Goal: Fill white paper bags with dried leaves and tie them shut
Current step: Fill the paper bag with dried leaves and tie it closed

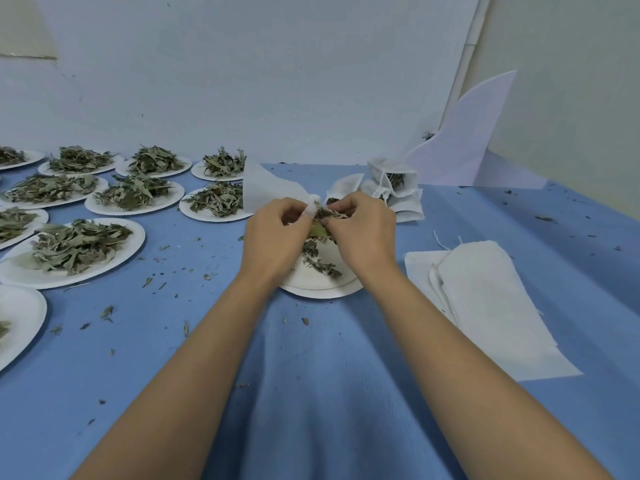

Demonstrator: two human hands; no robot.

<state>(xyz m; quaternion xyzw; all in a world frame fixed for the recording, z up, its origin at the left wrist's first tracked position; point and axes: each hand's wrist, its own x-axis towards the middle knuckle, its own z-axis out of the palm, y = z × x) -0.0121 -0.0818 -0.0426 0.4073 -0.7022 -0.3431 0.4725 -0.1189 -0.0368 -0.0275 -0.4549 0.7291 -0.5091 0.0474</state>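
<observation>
Both forearms reach far over the blue surface (311, 393): left hand (273, 233) pinches the white bag (266, 188) mouth, bag trailing far-left, while right hand (360, 230), clamped on dried leaves (327, 213), feeds leftward into it above the plate (322, 285).

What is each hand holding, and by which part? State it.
The left hand pinches the white paper bag at its mouth edge. The right hand grips a clump of dried leaves in its fingers, at the bag's opening.
</observation>
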